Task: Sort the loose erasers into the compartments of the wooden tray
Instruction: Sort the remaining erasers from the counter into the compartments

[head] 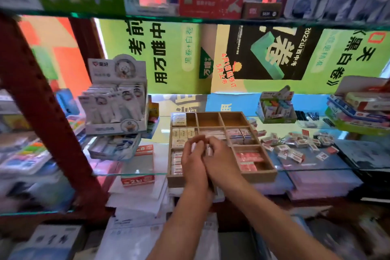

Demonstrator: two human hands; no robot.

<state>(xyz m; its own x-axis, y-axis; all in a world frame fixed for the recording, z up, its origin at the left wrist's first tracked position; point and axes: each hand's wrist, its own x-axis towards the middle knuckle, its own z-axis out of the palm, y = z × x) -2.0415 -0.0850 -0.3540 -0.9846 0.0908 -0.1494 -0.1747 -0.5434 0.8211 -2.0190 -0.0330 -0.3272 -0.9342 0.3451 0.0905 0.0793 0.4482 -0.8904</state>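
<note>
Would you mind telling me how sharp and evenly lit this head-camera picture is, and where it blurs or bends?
Head view: the wooden tray and loose erasers at centre are fairly sharp; the edges smear with blur, and the wide lens bows the glass shelf. Both hands are slightly soft. Light is bright and coloured from the posters behind.

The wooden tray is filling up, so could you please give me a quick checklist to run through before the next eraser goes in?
1. Wooden tray sits flat on the glass shelf: ok.
2. Empty compartments remain in the back row: ok.
3. Loose erasers lie within reach, right of the tray: ok.
4. Left hand and right hand hold something small and white: ok.
5. Which type it is: cannot tell.
</note>
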